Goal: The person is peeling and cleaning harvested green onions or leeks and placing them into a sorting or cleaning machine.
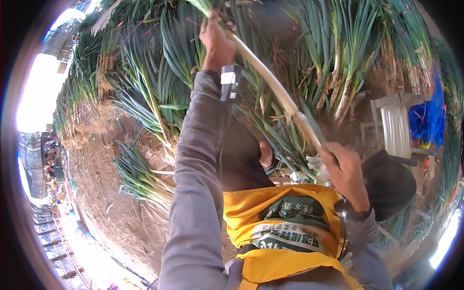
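A long leek (270, 79) runs slantwise in front of me, its green top at the upper end and its white stalk toward the lower right. My left hand (218, 42) is closed round it near the green leaves, arm stretched far forward. At the stalk's lower end my right hand (344, 169) is closed, thumb and fingers pressed on it. A loose green-grey leaf strip (311, 123) hangs along the stalk by that hand. Beneath the right hand's fingers lies crumpled whitish stuff (316, 166), too unclear to name.
Many bundled leeks (181, 43) lie across the far ground, more at the far right (333, 53). A smaller bunch (140, 174) rests on bare soil (106, 193) at left. To the right stand a metal stool (394, 121) and a blue plastic bag (427, 118).
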The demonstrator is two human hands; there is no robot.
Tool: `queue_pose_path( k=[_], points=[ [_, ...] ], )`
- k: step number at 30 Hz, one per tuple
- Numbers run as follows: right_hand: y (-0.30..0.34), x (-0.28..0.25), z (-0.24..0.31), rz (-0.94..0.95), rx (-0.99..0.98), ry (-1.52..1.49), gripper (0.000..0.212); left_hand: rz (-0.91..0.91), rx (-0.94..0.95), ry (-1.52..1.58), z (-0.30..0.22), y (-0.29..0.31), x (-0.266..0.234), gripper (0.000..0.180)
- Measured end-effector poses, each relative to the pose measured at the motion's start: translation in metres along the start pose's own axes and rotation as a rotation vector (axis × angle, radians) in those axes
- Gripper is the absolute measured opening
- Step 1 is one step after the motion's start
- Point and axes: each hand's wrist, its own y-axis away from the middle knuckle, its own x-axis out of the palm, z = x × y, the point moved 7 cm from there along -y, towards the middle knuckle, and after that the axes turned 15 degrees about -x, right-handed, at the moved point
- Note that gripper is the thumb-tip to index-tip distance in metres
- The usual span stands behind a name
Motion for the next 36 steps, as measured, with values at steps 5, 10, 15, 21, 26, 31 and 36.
queue_pose_path(
  k=[5, 10, 15, 21, 26, 31, 36],
  points=[
    [0.043, -0.018, -0.069, -0.086, 0.515, -0.078, 0.019, -0.116, 0.124, 0.042, -0.017, -0.004, -0.018, 0.026],
    [0.021, 0.043, -0.141, 0.093, 0.299, 0.01, 0.033, -0.13, 0.181, 0.026, -0.03, -0.006, -0.019, 0.032],
    [-0.034, 0.066, -0.106, -0.055, 0.079, -0.215, 0.059, 0.031, 0.163, 0.055, -0.032, -0.009, -0.019, 0.026],
    [-0.115, 0.067, -0.06, -0.333, 0.166, -1.101, 0.039, 0.028, 0.152, 0.181, -0.022, -0.006, -0.006, 0.029],
    [-0.035, 0.066, -0.061, -0.156, 0.434, -1.126, 0.026, -0.1, 0.149, 0.155, -0.026, -0.003, -0.017, 0.024],
    [-0.002, 0.035, -0.083, -0.192, 0.422, -1.035, 0.026, -0.16, 0.198, 0.093, -0.027, 0.003, -0.016, 0.028],
    [-0.036, 0.04, -0.051, 0.106, -0.26, 0.31, 0.033, -0.002, 0.121, 0.207, -0.008, 0.029, 0.021, 0.029]
  ],
)
